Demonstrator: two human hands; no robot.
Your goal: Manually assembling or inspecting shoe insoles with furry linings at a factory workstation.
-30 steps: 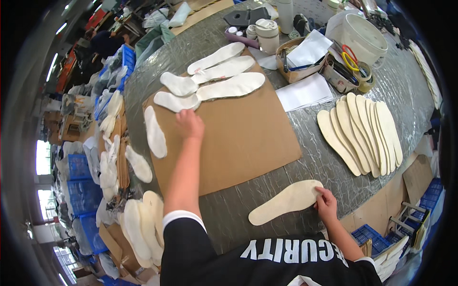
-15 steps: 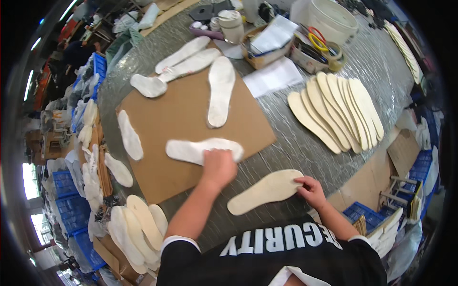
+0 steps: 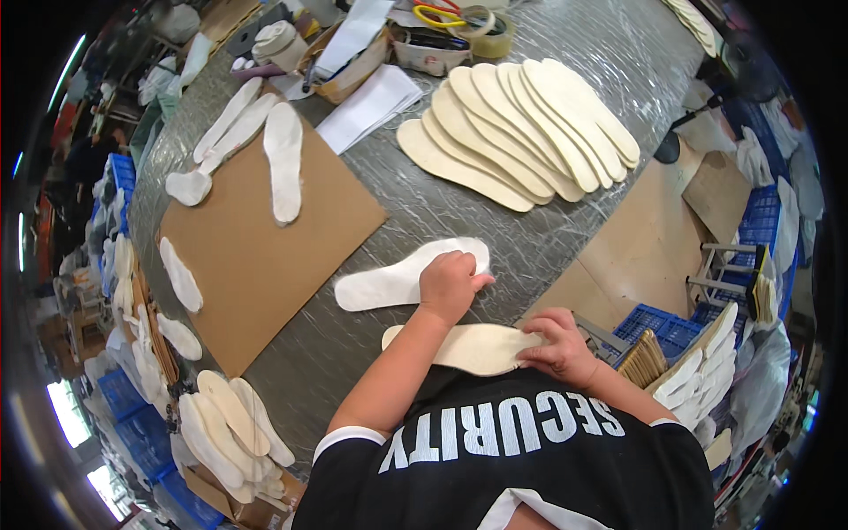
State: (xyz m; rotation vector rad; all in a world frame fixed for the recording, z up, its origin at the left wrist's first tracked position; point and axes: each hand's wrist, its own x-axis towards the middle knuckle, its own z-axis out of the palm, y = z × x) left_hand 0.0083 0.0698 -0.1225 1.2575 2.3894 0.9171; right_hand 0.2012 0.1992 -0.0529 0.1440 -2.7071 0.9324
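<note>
My left hand [image 3: 450, 287] has its fingers closed at the wide end of a white insole [image 3: 380, 286], which lies on the grey plastic-covered table beyond my chest. Closer to me, my right hand [image 3: 563, 351] pinches one end of a cream insole [image 3: 481, 348] between thumb and fingers. That insole sits just in front of my shirt, and my left forearm passes over its other end. Further back on the right, several cream insoles [image 3: 495, 141] are fanned out in an overlapping row.
A brown cardboard sheet [image 3: 265, 265] lies on the left, with a white insole [image 3: 283, 163] and others around its edges. Behind are folded white paper [image 3: 369, 108], a basket [image 3: 353, 66] and tape rolls [image 3: 492, 40]. More insoles [image 3: 225, 433] are piled at the lower left.
My left hand has brought the white insole off the cardboard, right onto the table. My right hand has drawn the cream insole closer to my body. The whole view has shifted.
</note>
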